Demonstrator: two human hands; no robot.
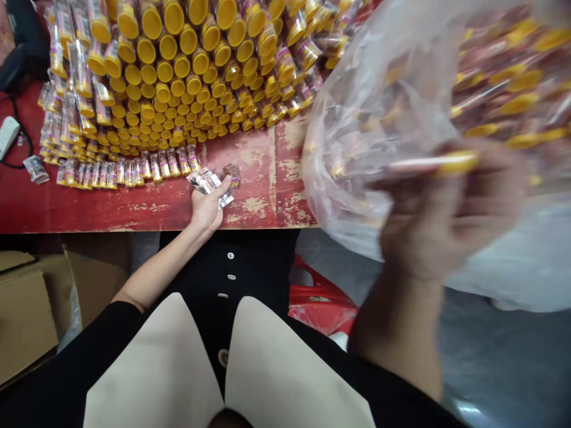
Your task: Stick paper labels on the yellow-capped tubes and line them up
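My left hand (206, 209) rests at the red table's front edge, its thumb pressed over a few small printed packets (206, 180) in clear and silvery wrap. Beside the thumb lies a dark reddish-brown wrapped piece (232, 175); I cannot tell if it is gripped too. On the right, my right hand (439, 217), smeared by motion, pinches a slim clear tube with a yellow cap (459, 161). That hand is in front of a big clear plastic bag (343, 113) holding many similar yellow-capped tubes (520, 80).
A tall stack of yellow-capped tubes (173, 77) fills the back of the worn red table (254, 202). A black device (27, 47) and a white plug-like piece (8, 137) sit at left. Below are cardboard boxes (27, 315) and a red plastic stool-like object (319, 303).
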